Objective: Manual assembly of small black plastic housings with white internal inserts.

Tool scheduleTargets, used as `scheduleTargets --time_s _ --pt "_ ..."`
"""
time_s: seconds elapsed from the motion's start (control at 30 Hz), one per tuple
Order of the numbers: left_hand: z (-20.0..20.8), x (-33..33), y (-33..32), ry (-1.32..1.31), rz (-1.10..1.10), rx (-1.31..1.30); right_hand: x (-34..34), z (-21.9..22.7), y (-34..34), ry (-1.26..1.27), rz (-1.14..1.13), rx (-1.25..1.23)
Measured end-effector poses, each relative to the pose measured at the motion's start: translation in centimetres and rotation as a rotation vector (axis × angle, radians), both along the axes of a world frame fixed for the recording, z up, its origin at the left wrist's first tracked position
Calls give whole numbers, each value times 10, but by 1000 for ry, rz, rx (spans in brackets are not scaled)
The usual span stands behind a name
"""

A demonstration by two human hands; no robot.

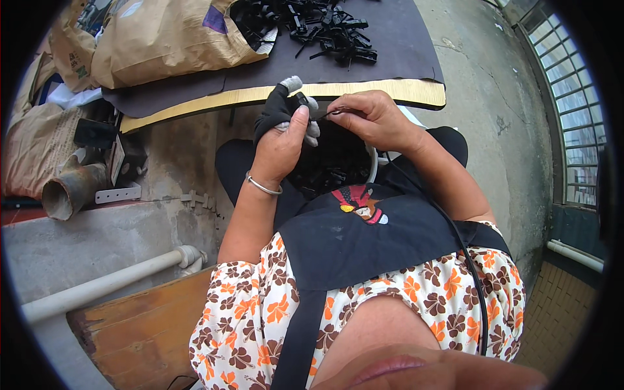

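My left hand (281, 127), in a fingertip-worn black and grey glove with the thumb bare, is closed around a small black plastic part (301, 99). Facing it, my bare right hand (380, 120) pinches a thin dark tool (337, 111) between thumb and forefinger. The tool's narrow end points at the part; whether they touch is too small to tell. Both hands are just off the near edge of the table (416, 95). Below them, between my knees, a white-rimmed bucket (374, 166) holds many black parts (335, 175).
A pile of black plastic parts (338, 36) lies on the table's dark cover. Left of it, an open brown paper bag (169, 45) spills similar parts. A rusty pipe piece (68, 192) rests on the left ledge, above a white pipe (110, 283). A barred window (569, 84) is at right.
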State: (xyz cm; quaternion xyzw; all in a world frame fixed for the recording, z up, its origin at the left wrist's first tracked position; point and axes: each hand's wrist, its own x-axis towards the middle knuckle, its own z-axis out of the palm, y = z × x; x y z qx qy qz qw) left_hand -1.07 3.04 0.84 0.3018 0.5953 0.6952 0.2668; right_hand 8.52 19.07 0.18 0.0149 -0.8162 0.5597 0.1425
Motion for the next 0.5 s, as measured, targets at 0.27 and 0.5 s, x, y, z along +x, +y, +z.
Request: scheduleTargets --time_s 0.27,0.5 --pt "1 6 1 271 -114 -17 -6 4 -8 -131 51 -184" --pt "-13 -1 -1 261 -69 -21 -3 6 -6 -117 69 7"
